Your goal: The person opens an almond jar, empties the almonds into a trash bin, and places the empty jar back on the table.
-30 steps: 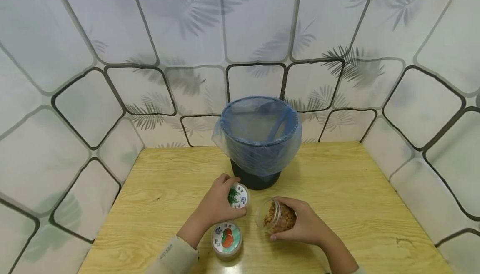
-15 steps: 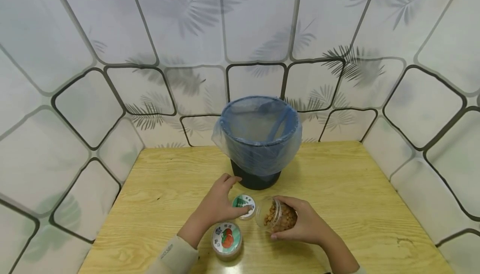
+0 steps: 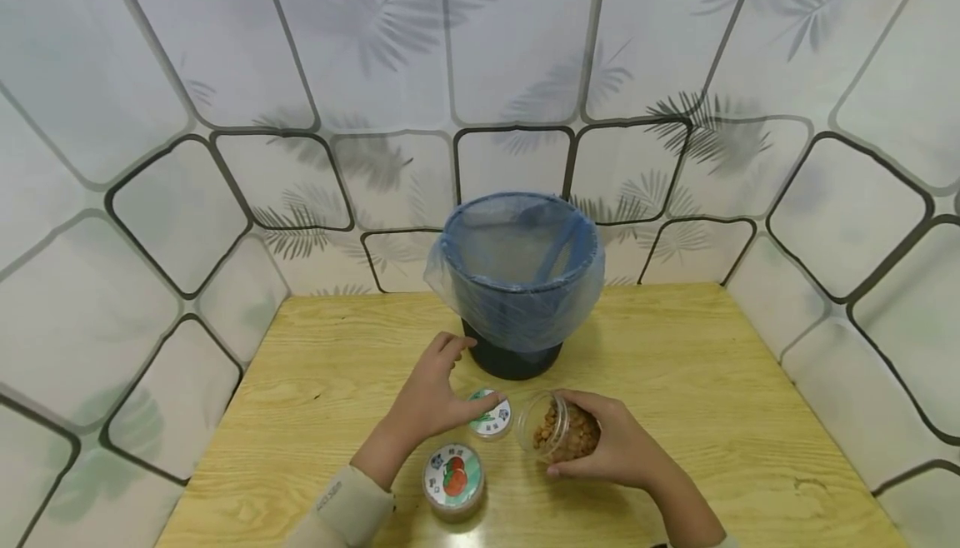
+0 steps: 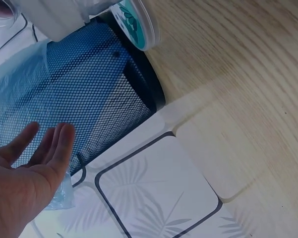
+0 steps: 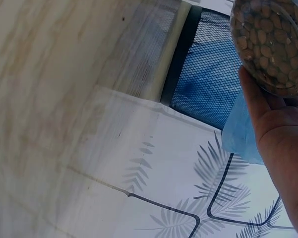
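Head view: left grip spread, empty; right grip around tilted jar, table's right edge well apart.

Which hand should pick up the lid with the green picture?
Probably the left hand. It looks open, holds nothing and is close to the lid. The right hand is busy gripping the jar of nuts.

A clear jar of brown nuts is leaning leftward; a green-and-white round lid is lying face-up just left.
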A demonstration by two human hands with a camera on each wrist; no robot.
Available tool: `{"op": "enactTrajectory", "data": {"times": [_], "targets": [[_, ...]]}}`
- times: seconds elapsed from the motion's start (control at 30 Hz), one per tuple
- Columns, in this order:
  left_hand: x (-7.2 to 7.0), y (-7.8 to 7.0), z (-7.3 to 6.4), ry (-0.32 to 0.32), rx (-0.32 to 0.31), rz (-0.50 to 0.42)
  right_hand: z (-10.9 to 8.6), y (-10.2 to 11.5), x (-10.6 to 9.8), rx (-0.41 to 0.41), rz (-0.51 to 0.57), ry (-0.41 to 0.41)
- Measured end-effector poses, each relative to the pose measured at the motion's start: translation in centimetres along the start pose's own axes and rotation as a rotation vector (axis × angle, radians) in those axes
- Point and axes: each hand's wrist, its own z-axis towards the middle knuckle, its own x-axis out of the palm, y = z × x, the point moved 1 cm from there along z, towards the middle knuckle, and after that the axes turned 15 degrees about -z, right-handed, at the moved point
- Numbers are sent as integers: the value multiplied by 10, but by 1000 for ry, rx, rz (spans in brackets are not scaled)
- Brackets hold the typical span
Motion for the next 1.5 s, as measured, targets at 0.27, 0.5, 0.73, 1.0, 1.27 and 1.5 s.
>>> {"op": "enactTrajectory", "data": {"times": [0.27, 0.5, 0.73, 1.0, 1.27, 1.5], "targets": [[-3, -6, 8, -75, 38, -89, -2, -1, -3, 6, 1, -10], [-9, -13, 18, -129, 54, -104, -4, -1, -5, 21, -17, -5], [-23, -17, 30, -120, 58, -82, -5, -2, -4, 28, -18, -4], [-33, -25, 41, -160, 42, -104, -7, -4, -5, 39, -1, -18], [-35, -32, 50, -209, 56, -49, -7, -5, -4, 45, 12, 1], [-37, -34, 57, -249, 77, 27, -7, -6, -4, 37, 10, -1]]}}
